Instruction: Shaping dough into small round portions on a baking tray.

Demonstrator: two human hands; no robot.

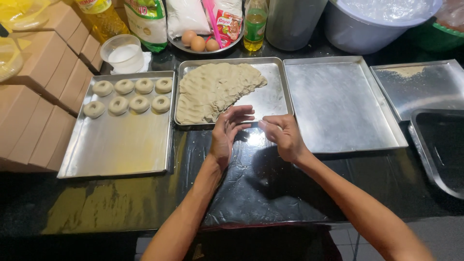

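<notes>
Dough slab point(212, 92) beside doughnut tray point(121, 145), eggs point(198, 42).

You see dull, rough dough point(212, 92) on a shiny metal tray point(270, 99); glossy black plastic sheet point(261, 183) covers the bench.

Beige dough point(212, 92), silvery trays point(338, 106), seemingly black table point(261, 183).

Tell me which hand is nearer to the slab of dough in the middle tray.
Left. The left hand has its fingertips at the near edge of the slab of dough, at the tray's front rim. The right hand sits further right, by the tray's bare corner.
</notes>
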